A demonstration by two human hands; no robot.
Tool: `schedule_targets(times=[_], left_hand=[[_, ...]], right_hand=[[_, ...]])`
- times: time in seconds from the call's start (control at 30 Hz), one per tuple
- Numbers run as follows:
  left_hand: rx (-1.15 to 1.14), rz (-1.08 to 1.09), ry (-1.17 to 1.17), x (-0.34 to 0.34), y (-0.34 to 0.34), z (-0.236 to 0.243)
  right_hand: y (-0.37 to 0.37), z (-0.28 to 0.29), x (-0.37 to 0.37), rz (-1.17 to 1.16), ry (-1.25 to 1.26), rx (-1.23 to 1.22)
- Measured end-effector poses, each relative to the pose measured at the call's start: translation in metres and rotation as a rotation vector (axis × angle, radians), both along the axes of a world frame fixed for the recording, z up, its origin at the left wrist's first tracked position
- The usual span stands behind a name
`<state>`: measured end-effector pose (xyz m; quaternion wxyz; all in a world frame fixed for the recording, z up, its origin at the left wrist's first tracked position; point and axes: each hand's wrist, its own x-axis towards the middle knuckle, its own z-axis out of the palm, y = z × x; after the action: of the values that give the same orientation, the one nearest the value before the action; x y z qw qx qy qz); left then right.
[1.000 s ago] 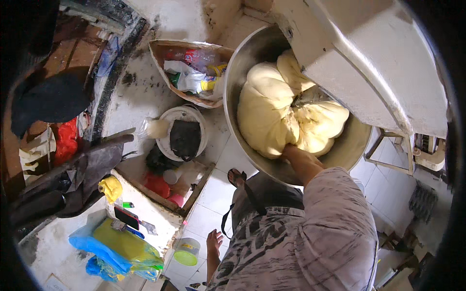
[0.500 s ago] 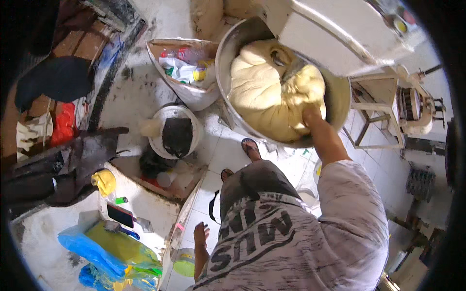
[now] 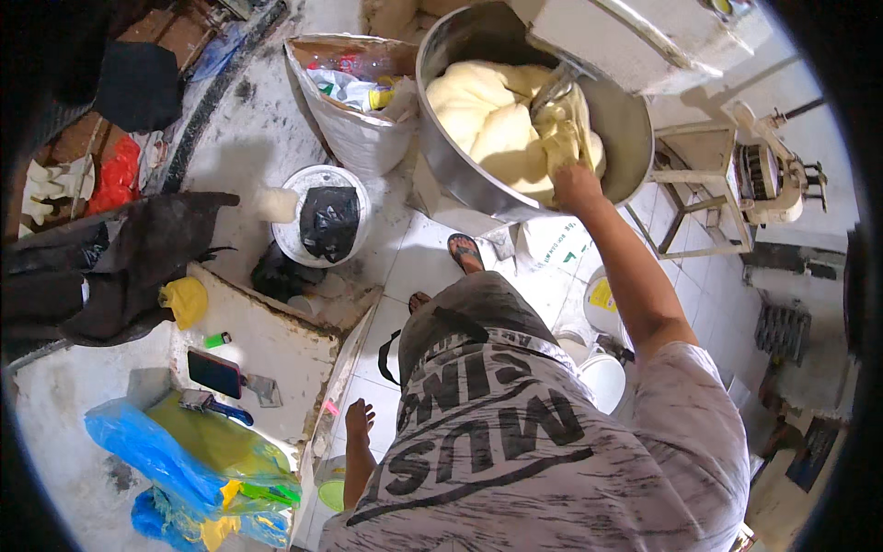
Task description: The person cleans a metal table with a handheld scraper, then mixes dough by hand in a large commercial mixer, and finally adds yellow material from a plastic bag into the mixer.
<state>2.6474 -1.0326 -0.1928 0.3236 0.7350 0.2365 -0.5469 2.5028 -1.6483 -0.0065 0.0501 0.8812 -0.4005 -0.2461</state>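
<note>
A big pale yellow mass of dough [image 3: 492,120] fills much of a deep metal mixing bowl [image 3: 492,198] at the upper middle. The mixer's metal hook [image 3: 555,87] reaches down into it beneath the white machine head [image 3: 635,41]. At the bowl's near right side, my right hand [image 3: 578,189] is closed on a fold of dough that stretches down from the hook. Its fingertips are partly hidden in the dough. My left hand [image 3: 359,420] hangs low at my side, fingers a little apart, holding nothing.
Left of the bowl stand a white sack [image 3: 363,143] of wrappers and bottles and a white bucket [image 3: 287,235] with black plastic. A counter at lower left holds a phone [image 3: 214,373], a brush [image 3: 213,407] and plastic bags [image 3: 156,451]. A metal-framed machine [image 3: 694,198] stands right.
My right hand has gone from pressing on the dough to gripping a stretched fold of it near the rim. The whole view has shifted slightly. My left hand still hangs at my side.
</note>
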Motion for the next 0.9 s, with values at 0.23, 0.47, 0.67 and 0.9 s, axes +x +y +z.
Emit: schedule_targets(times=[0.23, 0.47, 0.67, 0.9], left_hand=[[-0.018, 0.058, 0.009, -0.013, -0.082, 0.023], [0.057, 0.226, -0.011, -0.04, -0.142, 0.056], [0.138, 0.381, 0.029, -0.087, -0.178, 0.083], [0.13, 0.409, 0.078, -0.113, -0.182, 0.088]], right_hand=[[-0.024, -0.043, 0.118, -0.431, -0.959, 1.245], [-0.023, -0.197, 0.172, 0.066, -0.086, 0.79], [0.0, -0.228, 0.109, 0.12, -0.253, 0.72], [-0.033, -0.288, 0.031, -0.048, 0.186, 0.714]])
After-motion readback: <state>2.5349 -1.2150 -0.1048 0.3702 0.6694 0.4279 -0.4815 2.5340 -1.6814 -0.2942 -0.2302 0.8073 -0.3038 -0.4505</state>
